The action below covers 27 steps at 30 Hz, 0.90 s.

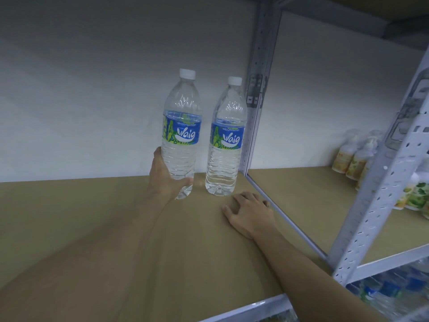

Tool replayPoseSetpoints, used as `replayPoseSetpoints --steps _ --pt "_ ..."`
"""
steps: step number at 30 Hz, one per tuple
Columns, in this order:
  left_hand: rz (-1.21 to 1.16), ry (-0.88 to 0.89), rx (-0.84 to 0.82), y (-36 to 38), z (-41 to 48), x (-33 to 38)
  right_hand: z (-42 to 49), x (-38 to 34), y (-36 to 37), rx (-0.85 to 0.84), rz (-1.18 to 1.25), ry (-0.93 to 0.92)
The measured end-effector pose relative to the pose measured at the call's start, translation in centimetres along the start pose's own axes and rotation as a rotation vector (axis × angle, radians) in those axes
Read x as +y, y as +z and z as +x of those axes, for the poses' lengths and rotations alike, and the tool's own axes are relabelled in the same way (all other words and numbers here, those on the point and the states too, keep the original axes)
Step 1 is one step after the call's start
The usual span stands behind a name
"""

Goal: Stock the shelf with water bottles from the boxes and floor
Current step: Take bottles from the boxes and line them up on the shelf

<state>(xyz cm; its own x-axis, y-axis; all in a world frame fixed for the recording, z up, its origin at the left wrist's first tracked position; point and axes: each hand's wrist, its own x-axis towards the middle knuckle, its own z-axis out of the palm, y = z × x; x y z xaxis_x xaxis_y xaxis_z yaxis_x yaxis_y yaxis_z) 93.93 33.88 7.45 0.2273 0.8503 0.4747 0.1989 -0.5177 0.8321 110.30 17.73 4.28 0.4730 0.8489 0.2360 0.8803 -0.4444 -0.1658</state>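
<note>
A plain white wall [104, 77] fills the upper left of the frame and runs on behind everything to the right. At the right edge, around mid-height, stands a cluster of pale spray bottles [355, 156] with yellow and green fruit labels, blurred and partly hidden by a metal post. Their label text is too soft to read.

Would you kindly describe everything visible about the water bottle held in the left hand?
The held water bottle is clear ribbed plastic, full, with a white screw cap and a blue and green label reading Waig. It stands upright at the back of the brown shelf board, just left of a matching bottle and apart from it. The left hand wraps its lower body; whether its base touches the board cannot be told.
</note>
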Motion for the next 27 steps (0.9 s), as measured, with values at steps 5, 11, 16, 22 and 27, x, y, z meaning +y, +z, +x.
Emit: replayPoseSetpoints --steps 5,11,16,22,27 --pt "-0.033 -0.031 -0.024 -0.1 0.1 -0.6 -0.1 0.0 0.0 0.002 0.005 0.003" --pt "-0.002 -0.054 -0.073 -0.1 0.0 -0.6 -0.1 0.0 -0.1 -0.004 0.004 0.003" --pt "0.004 -0.126 -0.102 -0.5 -0.8 -0.3 -0.1 -0.1 -0.2 -0.016 0.005 0.006" --pt "0.091 -0.163 -0.179 -2.2 -2.9 0.8 -0.3 -0.3 -0.5 -0.029 0.010 0.017" --pt "0.308 -0.196 -0.260 -4.9 -5.6 2.3 -0.9 -0.9 -1.6 0.025 -0.032 0.019"
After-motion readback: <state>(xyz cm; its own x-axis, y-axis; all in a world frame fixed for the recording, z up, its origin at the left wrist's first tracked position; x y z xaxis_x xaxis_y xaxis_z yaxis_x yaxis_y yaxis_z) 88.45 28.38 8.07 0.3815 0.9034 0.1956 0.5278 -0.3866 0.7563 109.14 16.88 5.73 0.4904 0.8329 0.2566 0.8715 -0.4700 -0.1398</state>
